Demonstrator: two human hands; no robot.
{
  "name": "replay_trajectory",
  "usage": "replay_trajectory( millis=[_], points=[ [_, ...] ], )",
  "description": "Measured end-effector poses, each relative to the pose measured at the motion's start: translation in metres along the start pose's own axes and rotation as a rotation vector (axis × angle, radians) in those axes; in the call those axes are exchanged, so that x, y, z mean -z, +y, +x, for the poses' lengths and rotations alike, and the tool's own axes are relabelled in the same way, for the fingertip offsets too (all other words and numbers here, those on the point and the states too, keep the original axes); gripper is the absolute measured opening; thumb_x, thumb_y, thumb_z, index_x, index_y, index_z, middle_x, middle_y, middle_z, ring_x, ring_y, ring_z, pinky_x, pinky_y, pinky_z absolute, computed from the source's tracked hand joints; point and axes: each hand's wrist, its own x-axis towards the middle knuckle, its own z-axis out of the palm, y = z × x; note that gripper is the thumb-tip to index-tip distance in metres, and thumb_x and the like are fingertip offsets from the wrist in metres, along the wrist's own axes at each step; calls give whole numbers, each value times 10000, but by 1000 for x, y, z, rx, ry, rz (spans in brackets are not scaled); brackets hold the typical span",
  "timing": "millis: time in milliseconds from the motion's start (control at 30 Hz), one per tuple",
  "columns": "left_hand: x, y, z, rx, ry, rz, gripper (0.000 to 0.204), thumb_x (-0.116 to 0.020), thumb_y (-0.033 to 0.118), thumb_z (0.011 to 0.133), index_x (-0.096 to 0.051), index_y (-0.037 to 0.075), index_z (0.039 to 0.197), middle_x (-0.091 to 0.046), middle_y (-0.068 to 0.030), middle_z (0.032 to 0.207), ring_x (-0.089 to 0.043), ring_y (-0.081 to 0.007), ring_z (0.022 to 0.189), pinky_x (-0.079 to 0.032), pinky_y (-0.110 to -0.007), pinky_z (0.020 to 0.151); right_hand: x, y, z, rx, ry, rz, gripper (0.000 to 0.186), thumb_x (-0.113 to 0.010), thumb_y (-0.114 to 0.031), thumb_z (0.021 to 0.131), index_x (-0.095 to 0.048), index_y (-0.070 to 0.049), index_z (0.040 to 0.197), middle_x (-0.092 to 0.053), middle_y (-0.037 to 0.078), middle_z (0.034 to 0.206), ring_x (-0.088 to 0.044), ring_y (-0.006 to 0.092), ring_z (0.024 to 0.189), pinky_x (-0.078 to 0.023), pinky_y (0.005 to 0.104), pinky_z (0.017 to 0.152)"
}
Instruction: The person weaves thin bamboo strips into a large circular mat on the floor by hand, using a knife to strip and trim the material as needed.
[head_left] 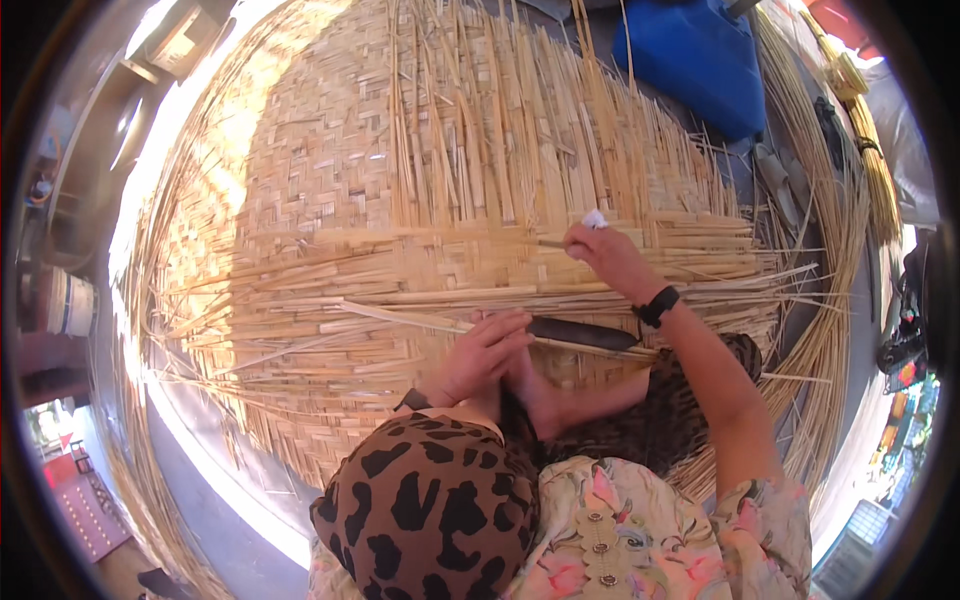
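Observation:
My left hand (pixel 485 350) lies over a pale reed strip (pixel 400 315), its fingers pressed together on it beside my bare foot (pixel 537 400). The strip sticks out on both sides of the hand. Right of those fingers, a long dark flat blade-like piece (pixel 583 332) lies along the strip. Farther out, my right hand (pixel 605 255) is closed, with a white bit (pixel 594 219) showing above it and a short thin dark end pointing left. A blurred pale band runs left from there; what the fist holds is unclear. Under everything spreads a large woven reed mat (pixel 320 150).
Many loose unwoven reed ends (pixel 500 130) stretch away at the far side. A blue plastic container (pixel 690 65) stands at the far right, with shoes (pixel 778 185) near it. Bundled straw (pixel 860 110) lies beyond. My bent knee (pixel 430 510) in spotted cloth is close in front.

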Motion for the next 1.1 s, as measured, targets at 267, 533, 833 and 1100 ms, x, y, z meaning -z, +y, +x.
replay_trajectory(
  millis=[267, 533, 833, 1100],
  points=[
    [2, -7, -11, 592, -123, -643, 245, -702, 65, 1053, -754, 20, 1288, -747, -98, 1214, -715, -226, 1157, -574, -359, 1015, 58, -40, -17, 54, -121, 41, 242, -797, -230, 981, -698, -82, 1145, -761, 161, 997, -746, 351, 948, -565, 438, 817],
    [-19, 4, -27, 703, -47, -880, 256, -663, 74, 1098, -721, 19, 1341, -709, -43, 1264, -664, -165, 1227, -543, -333, 1071, -14, 26, -54, 81, -143, -348, 220, -785, -273, 876, -681, -125, 1002, -722, 169, 909, -728, 425, 928, -576, 561, 769],
    [5, 22, -39, 834, 26, -1424, 333, -680, 120, 1099, -682, 62, 1428, -700, -40, 1284, -663, -130, 1192, -542, -289, 1034, -27, 15, -25, 245, -187, -507, 123, -718, -248, 917, -674, -133, 910, -690, 168, 799, -715, 421, 827, -565, 563, 726],
    [45, 46, -31, 707, -84, -1561, 404, -686, 158, 1102, -628, 67, 1491, -692, -86, 1346, -656, -188, 1271, -570, -313, 996, -14, 18, -48, 201, -184, -478, 122, -745, -192, 939, -665, -116, 992, -707, 187, 834, -714, 446, 837, -536, 568, 719]
  ],
)
